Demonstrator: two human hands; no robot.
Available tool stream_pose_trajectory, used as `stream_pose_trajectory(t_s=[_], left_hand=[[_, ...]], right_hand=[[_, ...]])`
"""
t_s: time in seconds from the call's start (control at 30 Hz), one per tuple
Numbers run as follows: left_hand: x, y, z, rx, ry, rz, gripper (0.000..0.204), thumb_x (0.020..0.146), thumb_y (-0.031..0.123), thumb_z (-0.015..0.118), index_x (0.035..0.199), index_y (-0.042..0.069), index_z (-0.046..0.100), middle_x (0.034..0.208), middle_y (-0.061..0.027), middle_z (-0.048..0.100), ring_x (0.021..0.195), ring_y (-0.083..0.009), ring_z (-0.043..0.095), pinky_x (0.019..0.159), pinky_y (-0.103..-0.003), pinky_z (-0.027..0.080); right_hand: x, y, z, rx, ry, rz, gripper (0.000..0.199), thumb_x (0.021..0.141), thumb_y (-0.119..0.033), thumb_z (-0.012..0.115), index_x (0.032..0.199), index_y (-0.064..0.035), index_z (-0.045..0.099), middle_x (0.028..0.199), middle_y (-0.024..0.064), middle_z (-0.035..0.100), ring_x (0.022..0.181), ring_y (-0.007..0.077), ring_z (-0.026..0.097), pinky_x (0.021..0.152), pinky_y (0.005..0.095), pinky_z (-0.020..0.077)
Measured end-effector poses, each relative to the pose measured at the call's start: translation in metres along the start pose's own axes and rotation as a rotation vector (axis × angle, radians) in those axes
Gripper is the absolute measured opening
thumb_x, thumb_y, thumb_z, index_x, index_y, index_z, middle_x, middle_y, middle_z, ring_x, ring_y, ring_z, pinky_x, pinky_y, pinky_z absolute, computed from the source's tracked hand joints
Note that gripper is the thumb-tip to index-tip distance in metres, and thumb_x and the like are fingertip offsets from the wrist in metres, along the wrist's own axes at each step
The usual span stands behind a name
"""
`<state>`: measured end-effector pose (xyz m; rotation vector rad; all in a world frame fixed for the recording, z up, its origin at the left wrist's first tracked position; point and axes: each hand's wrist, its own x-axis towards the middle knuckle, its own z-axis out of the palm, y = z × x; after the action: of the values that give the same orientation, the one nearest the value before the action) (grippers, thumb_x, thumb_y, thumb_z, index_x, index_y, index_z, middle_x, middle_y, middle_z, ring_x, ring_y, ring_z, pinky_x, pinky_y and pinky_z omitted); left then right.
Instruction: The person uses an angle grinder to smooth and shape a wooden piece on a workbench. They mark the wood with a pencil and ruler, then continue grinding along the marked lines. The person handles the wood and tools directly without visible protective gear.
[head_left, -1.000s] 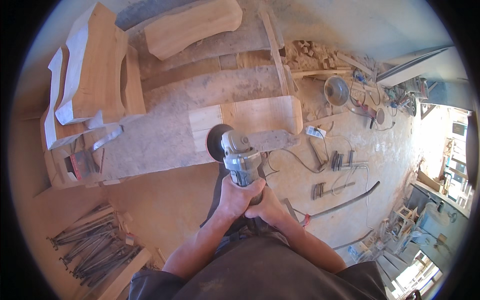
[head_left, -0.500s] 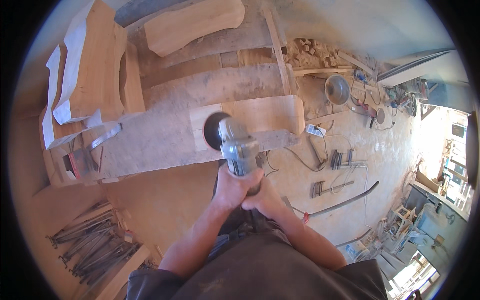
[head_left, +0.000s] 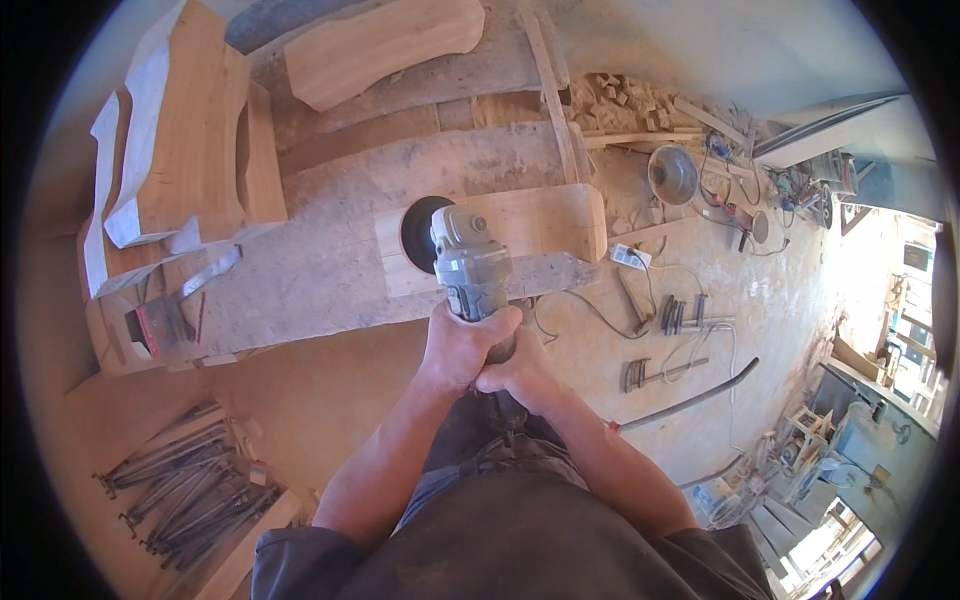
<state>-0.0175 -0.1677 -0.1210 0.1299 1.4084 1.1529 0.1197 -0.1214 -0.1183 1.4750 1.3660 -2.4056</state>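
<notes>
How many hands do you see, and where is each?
2: the left hand holds the grinder from its left, the right hand from its right, slightly farther back. Both are partly hidden.

Bench top point(head_left: 310, 255): open passage leftward from the sanding disc point(head_left: 414, 235) to the stacked wooden parts point(head_left: 185, 150), whose tall bulk blocks the far left.
Wooden panel point(head_left: 555, 222): right end reachable from above; the angle grinder point(head_left: 473, 262) and disc obstruct its left part.
Near edge: left hand point(head_left: 455, 348) and right hand point(head_left: 522, 372) bar the middle.
Right floor: power strip point(head_left: 629, 257) and bar clamps point(head_left: 668, 316) obstruct, with gaps between.
</notes>
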Motion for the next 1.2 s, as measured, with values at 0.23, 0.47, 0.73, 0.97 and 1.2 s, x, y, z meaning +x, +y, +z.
stream_pose_trajectory(t_s=[0.23, 0.47, 0.73, 0.97, 1.2], left_hand=[[-0.046, -0.03, 0.009, 0.056, 0.037, 0.005, 0.022, 0.084, 0.017, 0.084, 0.098, 0.003, 0.075, 0.092, -0.0047, 0.075, 0.08, -0.0128, 0.07, 0.074, -0.032, 0.057], [-0.06, -0.054, 0.034, 0.078, 0.024, 0.033, 0.026, 0.084, 0.015, 0.084, 0.103, 0.002, 0.073, 0.096, -0.0029, 0.075, 0.084, -0.0107, 0.068, 0.078, -0.032, 0.057], [-0.033, -0.047, 0.033, 0.103, 0.002, 0.1, 0.028, 0.083, 0.015, 0.083, 0.105, 0.001, 0.073, 0.099, -0.0035, 0.074, 0.087, -0.0098, 0.067, 0.08, -0.031, 0.057], [-0.053, -0.047, 0.015, 0.091, 0.048, 0.116, 0.027, 0.084, 0.017, 0.084, 0.103, 0.001, 0.072, 0.092, -0.0038, 0.074, 0.082, -0.0112, 0.068, 0.076, -0.032, 0.058], [-0.052, -0.053, 0.006, 0.033, -0.016, 0.028, 0.028, 0.084, 0.017, 0.083, 0.104, 0.001, 0.071, 0.096, -0.0037, 0.074, 0.086, -0.0116, 0.068, 0.079, -0.033, 0.058]], right_hand=[[-0.042, 0.032, 0.004, 0.026, -0.005, 0.017, 0.035, 0.066, -0.006, 0.082, 0.098, 0.0045, 0.07, 0.089, 0.0059, 0.073, 0.083, 0.0142, 0.069, 0.075, 0.0332, 0.056], [-0.069, 0.066, -0.009, 0.048, 0.095, 0.0, 0.049, 0.062, -0.012, 0.085, 0.107, 0.0003, 0.07, 0.095, 0.0051, 0.073, 0.09, 0.0146, 0.069, 0.08, 0.0329, 0.0555], [-0.046, 0.064, -0.026, 0.084, 0.024, -0.02, 0.05, 0.062, -0.008, 0.083, 0.11, 0.0013, 0.069, 0.094, 0.0032, 0.071, 0.09, 0.0133, 0.068, 0.081, 0.0312, 0.055], [-0.051, 0.058, -0.001, -0.035, 0.013, -0.059, 0.049, 0.065, -0.008, 0.083, 0.11, 0.0026, 0.068, 0.096, 0.0048, 0.073, 0.09, 0.0139, 0.069, 0.081, 0.033, 0.0557], [-0.06, 0.056, 0.003, -0.073, 0.013, 0.027, 0.053, 0.064, -0.009, 0.084, 0.113, 0.0022, 0.067, 0.096, 0.0062, 0.073, 0.091, 0.0147, 0.069, 0.082, 0.0337, 0.0561]])
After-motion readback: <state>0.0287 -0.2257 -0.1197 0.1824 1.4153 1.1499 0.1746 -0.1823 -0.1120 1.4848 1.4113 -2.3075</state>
